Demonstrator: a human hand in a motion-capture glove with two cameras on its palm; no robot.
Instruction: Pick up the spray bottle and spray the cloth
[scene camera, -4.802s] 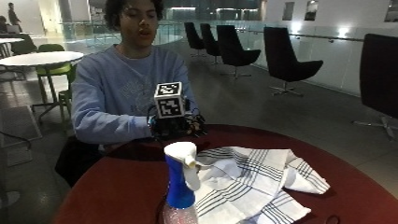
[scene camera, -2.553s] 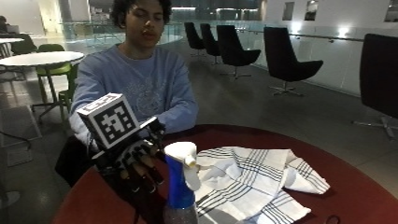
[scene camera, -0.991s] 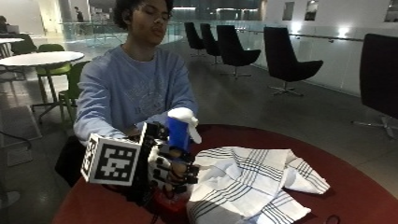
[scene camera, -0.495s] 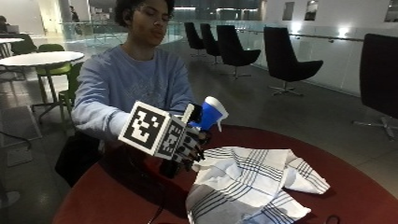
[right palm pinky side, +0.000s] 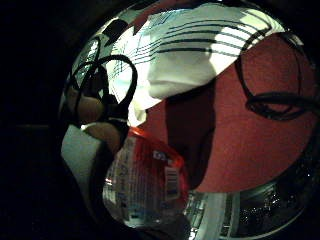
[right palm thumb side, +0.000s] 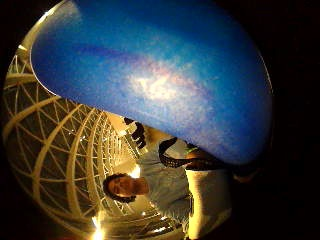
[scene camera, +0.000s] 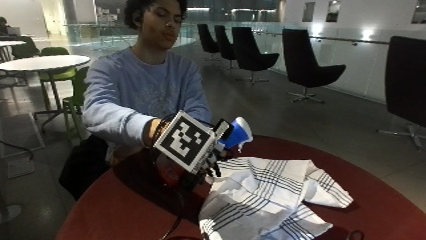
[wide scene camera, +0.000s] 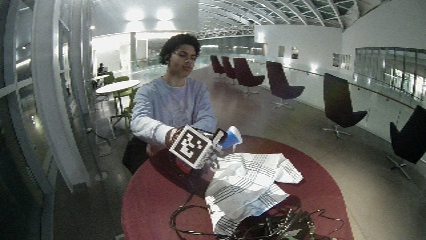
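In the outside view we see the gloved right hand (scene camera: 212, 159) raised above the round red worktop (scene camera: 126, 210), its fingers curled round the spray bottle (scene camera: 234, 134), which it holds tilted with the blue and white spray head leaning over toward the cloth (scene camera: 266, 200). The white cloth with dark stripes lies crumpled on the worktop just beside and below the hands, and the bottle is clear of the worktop. Behind the person stand black chairs (scene camera: 305, 62) on a grey floor and a white round table (scene camera: 43, 62) with green seats. In the wide outside view the right hand (wide scene camera: 212, 150) keeps the same grip on the spray bottle (wide scene camera: 231, 137) above the cloth (wide scene camera: 249, 182), and a tangle of dark cables (wide scene camera: 266, 227) lies at the near edge of the worktop (wide scene camera: 153, 200). The little finger side palm view shows the clear body of the spray bottle (right palm pinky side: 145, 182) with its label close to the palm, and the cloth (right palm pinky side: 190, 50) spread on the red worktop (right palm pinky side: 255, 150) beyond it. The thumb side palm view is mostly filled by the blue head of the spray bottle (right palm thumb side: 155, 75), with a lattice roof behind. Compared with half a second ago, the bottle leans further toward the cloth and sits a little lower.
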